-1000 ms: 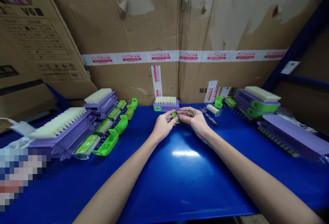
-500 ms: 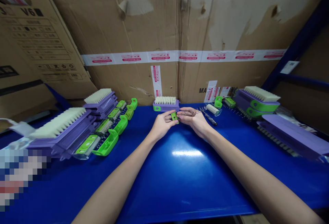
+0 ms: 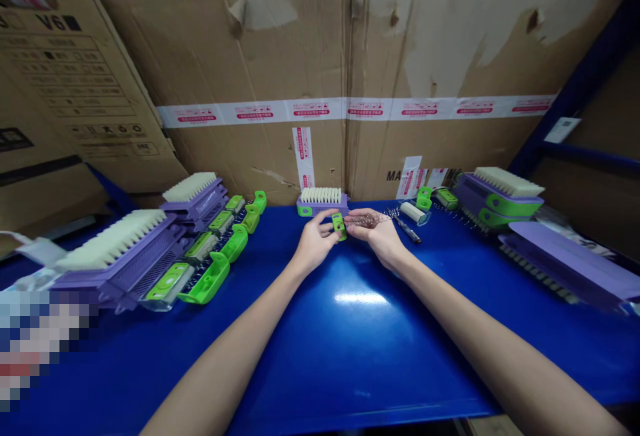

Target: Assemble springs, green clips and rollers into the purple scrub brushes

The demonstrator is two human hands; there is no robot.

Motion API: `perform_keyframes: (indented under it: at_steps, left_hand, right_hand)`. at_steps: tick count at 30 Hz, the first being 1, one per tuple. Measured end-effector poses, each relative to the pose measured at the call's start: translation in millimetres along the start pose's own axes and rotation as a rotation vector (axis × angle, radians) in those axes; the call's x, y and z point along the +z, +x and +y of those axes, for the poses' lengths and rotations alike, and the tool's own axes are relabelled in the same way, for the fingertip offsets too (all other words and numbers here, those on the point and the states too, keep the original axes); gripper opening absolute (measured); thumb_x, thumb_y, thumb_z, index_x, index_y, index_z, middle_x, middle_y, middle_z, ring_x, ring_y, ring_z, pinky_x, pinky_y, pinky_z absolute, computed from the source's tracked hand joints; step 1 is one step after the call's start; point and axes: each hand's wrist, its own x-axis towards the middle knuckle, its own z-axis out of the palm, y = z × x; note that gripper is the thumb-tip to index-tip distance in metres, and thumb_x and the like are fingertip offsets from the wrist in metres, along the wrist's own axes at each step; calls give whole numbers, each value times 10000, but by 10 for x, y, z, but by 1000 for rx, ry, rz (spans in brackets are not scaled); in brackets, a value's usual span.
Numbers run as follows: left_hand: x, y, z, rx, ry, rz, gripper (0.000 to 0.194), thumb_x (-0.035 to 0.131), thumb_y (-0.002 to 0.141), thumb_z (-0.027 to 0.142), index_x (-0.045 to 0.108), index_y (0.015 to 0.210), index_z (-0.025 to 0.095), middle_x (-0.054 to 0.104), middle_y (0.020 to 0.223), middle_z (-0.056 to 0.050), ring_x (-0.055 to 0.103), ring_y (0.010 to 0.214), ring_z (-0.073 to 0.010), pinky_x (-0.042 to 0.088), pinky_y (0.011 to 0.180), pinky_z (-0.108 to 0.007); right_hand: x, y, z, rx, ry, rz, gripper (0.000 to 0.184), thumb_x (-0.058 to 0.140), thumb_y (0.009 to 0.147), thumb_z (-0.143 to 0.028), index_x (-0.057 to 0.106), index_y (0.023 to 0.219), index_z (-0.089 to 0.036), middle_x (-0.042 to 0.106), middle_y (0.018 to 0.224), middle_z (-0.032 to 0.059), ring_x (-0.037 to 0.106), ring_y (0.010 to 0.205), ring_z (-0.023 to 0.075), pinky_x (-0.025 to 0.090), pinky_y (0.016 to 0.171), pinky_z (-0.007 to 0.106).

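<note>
My left hand (image 3: 314, 243) pinches a small green plastic piece (image 3: 339, 226) with holes in it, above the middle of the blue table. Close beside its right edge, the closed fingers of my right hand (image 3: 381, 236) hold thin coiled metal wire (image 3: 367, 221), like springs, which shows over the fingers. Whether the wire touches the green piece I cannot tell. Behind both hands stands a purple and green brush (image 3: 323, 201) with pale bristles facing up. Just right of my right hand lie a dark slim tool (image 3: 409, 231) and a white roller-like piece (image 3: 413, 212) in clear plastic.
Purple brush parts (image 3: 120, 256) are stacked at the left, beside a row of green caps (image 3: 235, 243) and green-topped pieces (image 3: 203, 247). More brushes (image 3: 510, 199) and a purple shell (image 3: 575, 259) lie at the right. A cardboard wall (image 3: 250, 69) closes off the back.
The green piece has turned in my left fingers and shows more of its face. More of the coiled wire is visible at my right hand. Both arms have hardly moved.
</note>
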Motion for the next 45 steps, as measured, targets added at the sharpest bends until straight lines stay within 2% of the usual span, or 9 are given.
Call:
perform_keyframes:
  at_steps: [5, 13, 18, 22, 32, 35, 38, 41, 45]
  left_hand:
    - [-3, -12, 31, 14, 32, 7, 545, 677, 738, 230, 512, 1246, 121, 728, 854, -78, 674, 721, -155, 525, 651, -244]
    - [2, -2, 13, -35, -32, -4, 665, 714, 677, 154, 471, 1294, 103, 725, 936, -111, 690, 822, -192, 541, 749, -292]
    - [35, -10, 6, 12, -15, 49, 566, 690, 637, 89, 532, 1180, 125, 728, 880, -83, 693, 810, -190, 541, 790, -314]
    - [59, -26, 8, 37, -1, 83, 448, 654, 685, 133, 555, 1122, 136, 724, 829, -66, 692, 771, -184, 549, 757, -314]
    - [46, -7, -32, 16, 97, 101, 509, 612, 673, 64, 573, 1179, 102, 726, 794, -65, 687, 753, -181, 551, 720, -290]
    - [35, 7, -28, 25, 121, 114, 460, 604, 678, 66, 596, 1137, 99, 733, 801, -72, 690, 750, -190, 552, 714, -295]
    - [20, 15, -20, 16, 123, 112, 422, 606, 689, 79, 601, 1110, 95, 736, 812, -80, 691, 751, -199, 553, 700, -298]
    - [11, 18, -23, 23, 109, 65, 422, 601, 701, 92, 591, 1123, 101, 735, 786, -60, 687, 755, -187, 546, 695, -283]
    - [19, 21, -43, 32, 99, -21, 458, 567, 710, 87, 566, 1168, 95, 728, 768, -42, 671, 727, -157, 523, 687, -255]
  right_hand:
    - [29, -3, -1, -36, -26, 2, 367, 797, 518, -228, 651, 851, -173, 719, 853, 48, 672, 832, 194, 532, 814, 356]
    - [26, -20, -9, -17, -42, 25, 373, 800, 525, -246, 652, 861, -178, 715, 854, 47, 666, 853, 204, 530, 815, 364]
    - [72, -40, -19, -44, -72, 5, 355, 800, 524, -247, 652, 841, -186, 713, 812, 32, 671, 808, 201, 532, 808, 369]
    - [90, -47, -37, -51, -66, 4, 352, 810, 507, -249, 651, 814, -185, 714, 799, 32, 673, 813, 202, 531, 813, 362]
    - [52, -20, 2, -58, -123, 2, 333, 784, 540, -257, 643, 829, -173, 700, 794, 32, 659, 776, 187, 525, 764, 340]
    - [36, -28, -9, -119, -229, -82, 282, 748, 591, -254, 635, 841, -185, 694, 793, 24, 655, 768, 183, 520, 746, 326]
    - [-3, -46, -40, -258, -425, -171, 228, 680, 666, -223, 636, 888, -199, 686, 852, 17, 645, 801, 175, 499, 758, 313]
    - [-45, -57, -65, -366, -582, -203, 213, 643, 701, -205, 622, 912, -213, 673, 868, 8, 625, 796, 166, 476, 748, 302]
    - [-85, -42, -47, -421, -670, -217, 154, 618, 739, -238, 592, 889, -217, 656, 836, 0, 592, 749, 150, 450, 697, 276]
